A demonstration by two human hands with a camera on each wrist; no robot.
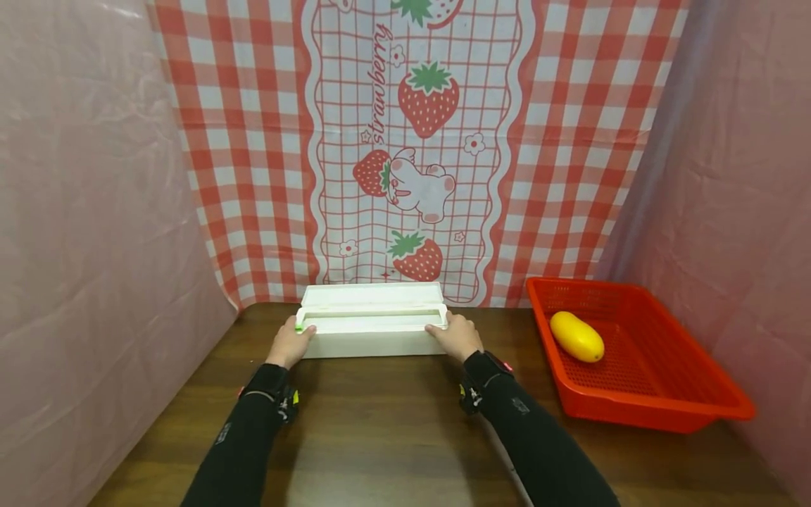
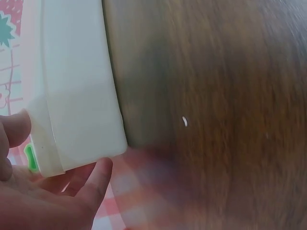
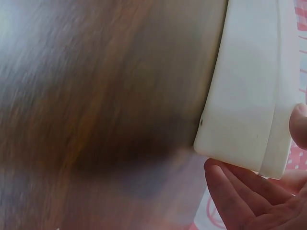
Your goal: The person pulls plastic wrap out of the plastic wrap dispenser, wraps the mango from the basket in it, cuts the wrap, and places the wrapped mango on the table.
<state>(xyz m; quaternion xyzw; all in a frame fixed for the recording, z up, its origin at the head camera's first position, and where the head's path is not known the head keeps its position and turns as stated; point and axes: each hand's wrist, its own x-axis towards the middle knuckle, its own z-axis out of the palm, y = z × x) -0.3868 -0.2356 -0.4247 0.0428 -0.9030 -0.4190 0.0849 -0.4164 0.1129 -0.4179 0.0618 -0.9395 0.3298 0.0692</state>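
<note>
A long white plastic box [image 1: 374, 344] sits crosswise at the back of the table, close to the cloth. Behind its top opening a white lid [image 1: 371, 295] stands raised. My left hand [image 1: 291, 343] grips the left end, thumb on the top edge and fingers along the end wall. At the opposite end, my right hand [image 1: 460, 337] holds it the same way. A small green tab [image 2: 30, 157] shows beside the left hand in the left wrist view. The right wrist view shows the box's end [image 3: 235, 129] between thumb and fingers. What lies inside the box cannot be made out.
To the right stands a red plastic basket [image 1: 640, 405] with a yellow oval fruit [image 1: 577, 336] inside. A strawberry-print checked cloth [image 1: 253, 141] hangs behind the wooden table [image 1: 374, 436]. Pale pink sheets [image 1: 95, 211] flank both sides. A tiny white scrap [image 2: 185, 121] lies on the table.
</note>
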